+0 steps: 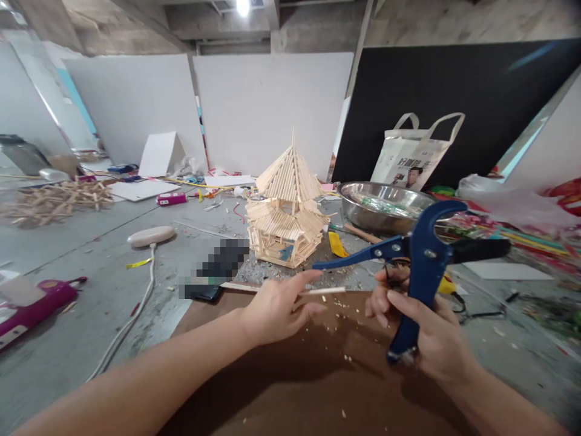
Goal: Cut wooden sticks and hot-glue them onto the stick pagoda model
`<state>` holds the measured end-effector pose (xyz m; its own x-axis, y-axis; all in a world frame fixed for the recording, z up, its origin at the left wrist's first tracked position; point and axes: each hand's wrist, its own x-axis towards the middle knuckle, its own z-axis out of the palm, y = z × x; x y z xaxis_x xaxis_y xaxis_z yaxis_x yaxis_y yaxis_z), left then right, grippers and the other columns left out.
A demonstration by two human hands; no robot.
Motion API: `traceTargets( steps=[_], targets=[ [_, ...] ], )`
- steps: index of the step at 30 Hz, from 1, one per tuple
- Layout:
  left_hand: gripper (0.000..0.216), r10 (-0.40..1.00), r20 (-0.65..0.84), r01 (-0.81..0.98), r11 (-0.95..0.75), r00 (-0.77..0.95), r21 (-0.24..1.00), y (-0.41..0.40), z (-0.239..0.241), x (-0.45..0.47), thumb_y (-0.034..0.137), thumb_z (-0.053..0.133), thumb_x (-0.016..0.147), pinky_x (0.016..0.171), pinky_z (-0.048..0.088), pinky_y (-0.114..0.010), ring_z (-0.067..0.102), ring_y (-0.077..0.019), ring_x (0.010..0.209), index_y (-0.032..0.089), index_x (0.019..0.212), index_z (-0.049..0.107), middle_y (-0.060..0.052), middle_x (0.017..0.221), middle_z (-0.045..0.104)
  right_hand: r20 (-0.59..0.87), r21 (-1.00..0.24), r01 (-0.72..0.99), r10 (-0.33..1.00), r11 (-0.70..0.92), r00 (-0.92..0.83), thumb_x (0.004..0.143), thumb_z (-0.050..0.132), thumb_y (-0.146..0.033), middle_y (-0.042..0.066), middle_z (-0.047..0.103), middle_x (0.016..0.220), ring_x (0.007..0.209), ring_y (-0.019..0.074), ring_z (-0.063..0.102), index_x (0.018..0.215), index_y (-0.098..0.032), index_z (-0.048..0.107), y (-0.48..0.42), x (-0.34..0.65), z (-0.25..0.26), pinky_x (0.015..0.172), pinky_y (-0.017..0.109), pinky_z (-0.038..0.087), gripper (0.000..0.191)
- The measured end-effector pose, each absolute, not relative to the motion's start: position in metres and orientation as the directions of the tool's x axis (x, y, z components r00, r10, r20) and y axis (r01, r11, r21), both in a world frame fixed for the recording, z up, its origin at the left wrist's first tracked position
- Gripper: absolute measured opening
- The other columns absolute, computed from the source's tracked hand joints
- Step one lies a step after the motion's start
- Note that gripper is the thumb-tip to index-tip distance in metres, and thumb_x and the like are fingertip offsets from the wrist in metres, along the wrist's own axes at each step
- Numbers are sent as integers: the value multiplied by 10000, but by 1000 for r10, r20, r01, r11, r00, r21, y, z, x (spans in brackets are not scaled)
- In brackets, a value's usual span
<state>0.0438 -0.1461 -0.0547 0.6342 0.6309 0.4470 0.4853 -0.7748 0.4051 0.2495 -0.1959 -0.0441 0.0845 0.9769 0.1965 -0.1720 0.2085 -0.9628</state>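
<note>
My left hand (282, 306) is over the far edge of a brown board (281, 387). Its thumb and index finger are spread apart. A thin wooden stick (329, 290) shows between those fingers; its middle is hidden by the hand. My right hand (431, 327) grips a blue pipe cutter (426, 266) by one handle. The cutter's hooked jaw points up, and its other handle reaches left toward my left hand. Beyond both hands stands a small pagoda model (290, 212) made of wooden sticks, with tiered roofs.
A phone (218, 266) lies left of the model, near a white cabled pad (152, 236). Piled sticks (59, 200) are at far left. A metal basin (385, 221) and a tote bag (408, 157) stand behind right. Wood chips dot the board.
</note>
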Motion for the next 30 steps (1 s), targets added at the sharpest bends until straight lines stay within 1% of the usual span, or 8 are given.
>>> traceTargets(
  steps=[3, 6, 8, 12, 16, 20, 24, 30],
  targets=[
    [301, 565, 469, 411, -821, 679, 396, -154, -59, 47, 323, 440, 767, 463, 361, -192, 462, -80, 455, 142, 1003, 483, 13, 574, 552, 121, -962, -251, 993, 112, -19, 685, 560, -244, 0, 576, 667, 554, 127, 537, 849, -209, 583, -202, 243, -44, 580, 287, 452, 169],
    [130, 506, 605, 373, -862, 615, 342, -159, -62, 46, 264, 453, 748, 471, 351, -195, 450, -77, 453, 151, 753, 518, 12, 540, 534, 74, -962, -265, 997, 62, -38, 664, 559, -227, 17, 617, 737, 586, 132, 563, 831, -207, 606, -200, 243, -46, 596, 275, 454, 174],
    [121, 529, 665, 392, -846, 527, 363, -160, -61, 45, 253, 454, 752, 470, 341, -189, 437, -71, 444, 150, 757, 518, 20, 523, 517, 49, -958, -284, 999, 41, -21, 639, 559, -211, 22, 629, 756, 586, 135, 569, 823, -202, 618, -196, 245, -48, 595, 275, 458, 193],
    [366, 770, 458, 541, -638, 443, 548, -156, -55, 44, 328, 438, 771, 464, 333, -188, 440, -81, 444, 156, 1093, 462, 31, 534, 527, -50, -945, -320, 997, -64, -52, 610, 536, -208, 45, 647, 761, 636, 187, 595, 813, -202, 631, -190, 253, -51, 599, 321, 472, 223],
    [292, 798, 255, 539, -567, 546, 622, -148, -54, 47, 354, 376, 801, 516, 334, -189, 476, -95, 556, 188, 957, 559, 0, 641, 566, -38, -928, -360, 987, -92, -155, 625, 496, -205, 55, 647, 857, 857, 243, 585, 842, -235, 616, -191, 250, -52, 710, 375, 467, 249],
    [302, 798, 229, 532, -555, 557, 639, -145, -56, 48, 346, 340, 816, 478, 276, -184, 394, -79, 513, 147, 810, 567, 18, 565, 475, 54, -937, -349, 990, 4, -134, 648, 459, -218, 16, 613, 965, 1033, 226, 501, 841, -292, 589, -197, 241, -50, 807, 388, 431, 243],
    [297, 784, 198, 502, -547, 589, 670, -149, -56, 52, 352, 356, 809, 474, 260, -186, 364, -73, 500, 139, 718, 543, 28, 540, 428, 88, -990, -120, 987, 72, -133, 647, 414, -330, 59, 611, 658, 974, 255, 530, 565, -268, 542, -199, 239, -44, 699, 398, 463, 164],
    [282, 766, 185, 340, -470, 616, 814, -159, -54, 58, 369, 375, 804, 496, 292, -190, 386, -79, 527, 155, 950, 487, 24, 610, 468, 130, -991, -7, 991, 130, -40, 642, 425, -305, 51, 618, 775, 851, 227, 568, 766, -266, 568, -196, 246, -37, 683, 365, 458, 193]
  ],
)
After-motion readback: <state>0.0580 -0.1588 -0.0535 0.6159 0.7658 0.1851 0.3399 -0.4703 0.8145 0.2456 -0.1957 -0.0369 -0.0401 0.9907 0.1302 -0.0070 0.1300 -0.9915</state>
